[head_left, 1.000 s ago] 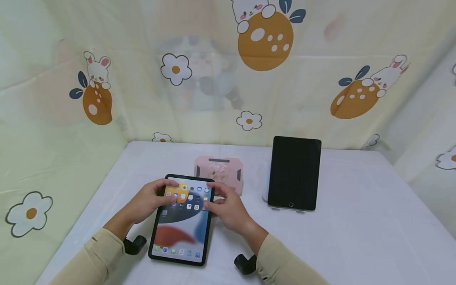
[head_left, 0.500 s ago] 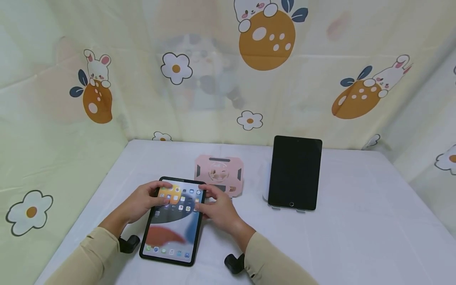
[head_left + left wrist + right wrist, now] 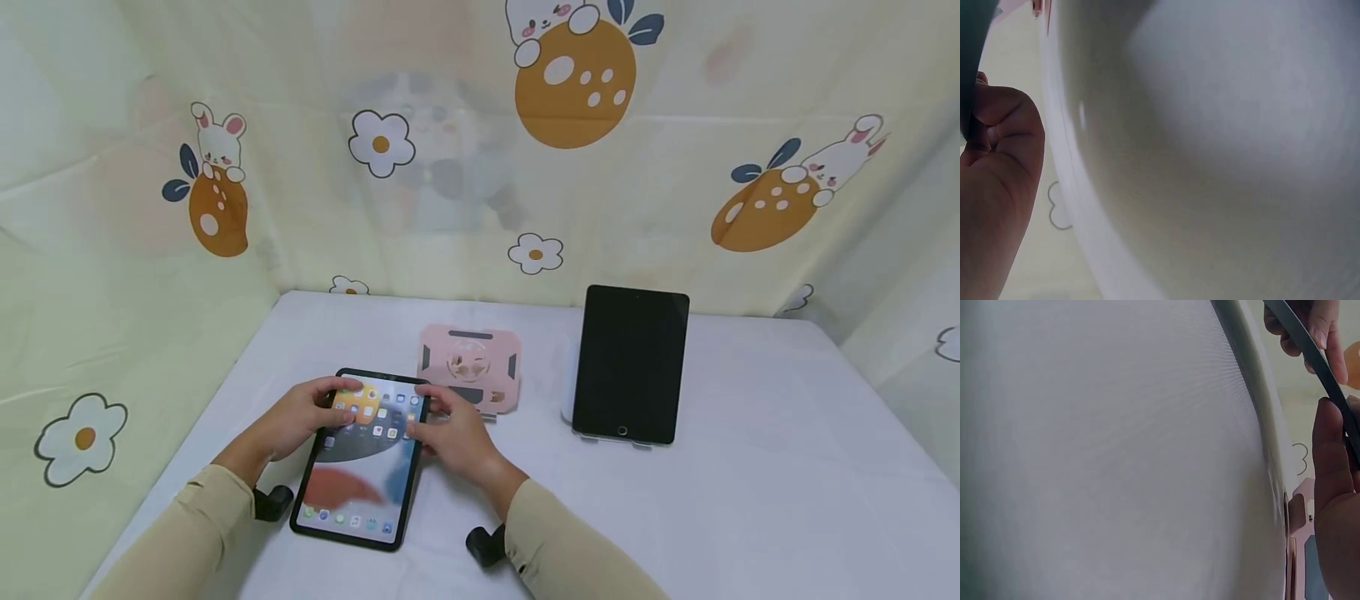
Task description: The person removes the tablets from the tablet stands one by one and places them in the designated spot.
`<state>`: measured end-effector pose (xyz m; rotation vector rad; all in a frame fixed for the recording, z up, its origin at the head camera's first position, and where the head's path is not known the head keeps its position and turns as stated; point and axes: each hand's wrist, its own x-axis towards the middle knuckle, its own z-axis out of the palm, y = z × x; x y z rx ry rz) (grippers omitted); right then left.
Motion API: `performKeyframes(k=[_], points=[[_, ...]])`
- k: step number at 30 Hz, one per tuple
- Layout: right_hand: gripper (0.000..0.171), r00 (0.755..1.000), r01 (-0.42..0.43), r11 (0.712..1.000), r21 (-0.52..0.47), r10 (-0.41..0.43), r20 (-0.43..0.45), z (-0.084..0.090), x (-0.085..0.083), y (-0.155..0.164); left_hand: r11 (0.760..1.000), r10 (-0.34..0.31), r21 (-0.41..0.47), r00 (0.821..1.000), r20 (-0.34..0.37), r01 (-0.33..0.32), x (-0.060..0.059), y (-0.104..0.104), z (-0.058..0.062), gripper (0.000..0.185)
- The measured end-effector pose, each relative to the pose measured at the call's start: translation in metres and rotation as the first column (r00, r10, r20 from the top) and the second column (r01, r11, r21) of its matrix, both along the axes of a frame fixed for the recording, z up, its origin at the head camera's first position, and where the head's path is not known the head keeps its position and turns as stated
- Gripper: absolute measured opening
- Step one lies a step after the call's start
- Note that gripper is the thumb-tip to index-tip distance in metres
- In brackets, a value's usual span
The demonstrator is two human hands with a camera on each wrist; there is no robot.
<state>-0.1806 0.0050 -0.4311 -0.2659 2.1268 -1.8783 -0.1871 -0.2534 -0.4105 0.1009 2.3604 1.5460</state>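
A tablet point(image 3: 358, 471) with a lit home screen is held in portrait by both hands near its upper end. My left hand point(image 3: 294, 419) grips its left edge, with thumb and a finger over the screen. On the right edge, my right hand point(image 3: 459, 437) pinches it likewise. In the right wrist view the tablet point(image 3: 1310, 353) shows edge-on, raised off the white surface, with fingers under it. A pink case-like panel point(image 3: 480, 354) with dark slots and a round part stands just behind the tablet, partly covered by it.
Another tablet point(image 3: 632, 367), its screen black, leans upright on a stand point(image 3: 643, 447) at the right back. White cloth covers the table point(image 3: 750, 467). Printed curtains point(image 3: 450, 267) close off the back and sides. Black wrist mounts point(image 3: 486, 547) hang below both forearms.
Both hands have carried the lit tablet left, away from the pink panel, so more of that panel shows. Their grip looks the same. The view has shifted slightly.
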Motion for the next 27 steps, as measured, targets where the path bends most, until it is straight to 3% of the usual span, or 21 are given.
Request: performKeyframes(k=[20, 27], points=[[0.055, 1.0, 0.003, 0.998, 0.059, -0.004, 0.014, -0.001, -0.006, -0.018, 0.999, 0.001, -0.044, 1.0, 0.003, -0.001, -0.006, -0.015, -0.004, 0.049], [0.066, 1.0, -0.002, 0.999, 0.035, 0.001, 0.01, -0.001, -0.004, -0.019, 0.998, 0.006, -0.054, 1.0, -0.005, -0.007, -0.006, -0.018, -0.003, 0.049]])
